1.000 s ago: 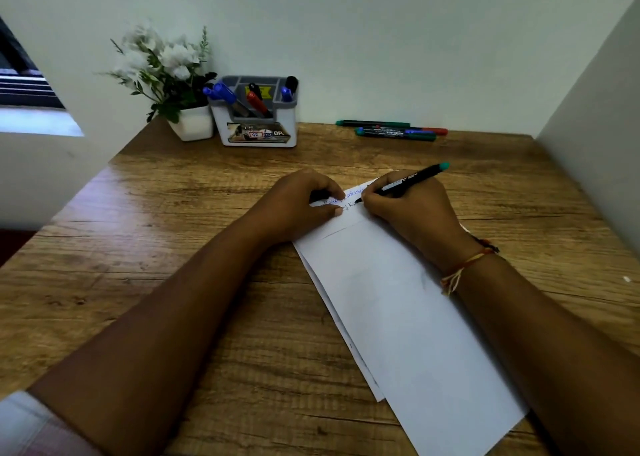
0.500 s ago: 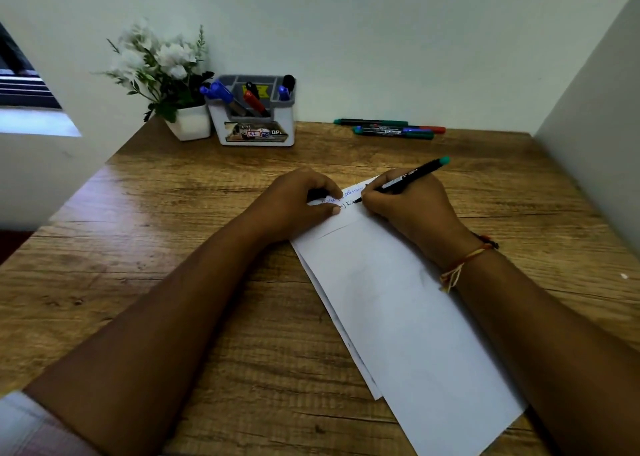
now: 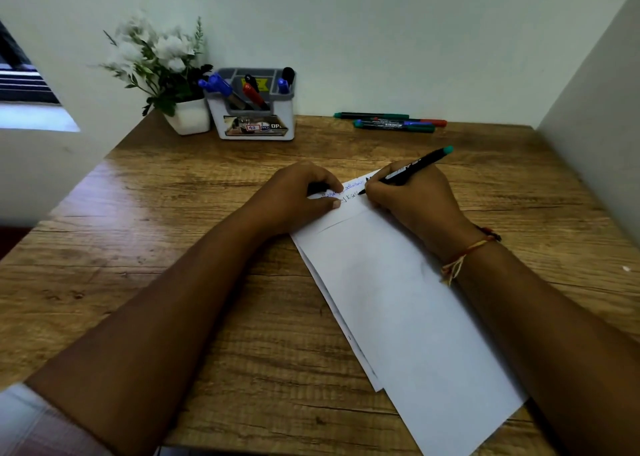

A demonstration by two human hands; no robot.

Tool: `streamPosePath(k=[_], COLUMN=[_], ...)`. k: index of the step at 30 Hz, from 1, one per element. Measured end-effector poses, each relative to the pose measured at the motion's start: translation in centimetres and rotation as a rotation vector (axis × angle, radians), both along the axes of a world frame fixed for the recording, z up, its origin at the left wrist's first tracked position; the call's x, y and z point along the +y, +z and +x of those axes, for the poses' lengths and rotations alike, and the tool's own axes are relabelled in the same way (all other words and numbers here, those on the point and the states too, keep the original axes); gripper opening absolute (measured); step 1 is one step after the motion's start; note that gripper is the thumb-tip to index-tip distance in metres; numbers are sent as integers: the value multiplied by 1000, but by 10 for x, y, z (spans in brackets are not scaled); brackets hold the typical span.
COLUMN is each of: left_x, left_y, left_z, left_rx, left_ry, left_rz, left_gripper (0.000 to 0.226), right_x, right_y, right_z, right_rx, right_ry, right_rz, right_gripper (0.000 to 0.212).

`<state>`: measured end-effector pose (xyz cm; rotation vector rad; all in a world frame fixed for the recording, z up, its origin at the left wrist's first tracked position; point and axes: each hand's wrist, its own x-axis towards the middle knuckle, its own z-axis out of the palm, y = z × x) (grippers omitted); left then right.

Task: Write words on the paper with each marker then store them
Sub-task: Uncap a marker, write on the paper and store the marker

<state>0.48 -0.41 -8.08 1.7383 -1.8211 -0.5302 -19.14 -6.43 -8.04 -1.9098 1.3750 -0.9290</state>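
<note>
White paper sheets (image 3: 398,299) lie slanted on the wooden table (image 3: 173,247), with lines of handwriting at their far end. My right hand (image 3: 415,202) grips a black marker with a teal end (image 3: 415,166), and its tip touches the paper at the second line of writing. My left hand (image 3: 298,199) rests on the paper's top left corner with fingers curled round a small dark cap (image 3: 317,188). Three markers (image 3: 391,121) lie side by side at the back of the table. A grey-and-white holder (image 3: 254,109) at the back holds several markers.
A white pot of white flowers (image 3: 162,67) stands left of the holder, against the back wall. A side wall (image 3: 595,126) closes off the table's right side. The table's left edge runs open toward a window.
My right hand has moved slightly right along the second line, and the writing there has grown. My left hand has stayed on the paper's corner.
</note>
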Motion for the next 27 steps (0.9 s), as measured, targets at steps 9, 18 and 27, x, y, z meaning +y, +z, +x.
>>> streamPosePath(k=[9, 18, 27], left_x=[1, 1, 0], left_y=[1, 1, 1], left_z=[-1, -1, -1], left_rx=[2, 3, -2], left_ry=[2, 5, 8], left_rz=[1, 2, 14], left_gripper=[24, 24, 25], right_x=[1, 0, -1], right_y=[3, 3, 3], right_z=[-1, -1, -3], right_rx=[29, 34, 39], right_ry=[0, -6, -12], right_rz=[12, 18, 31], right_gripper=[13, 14, 15])
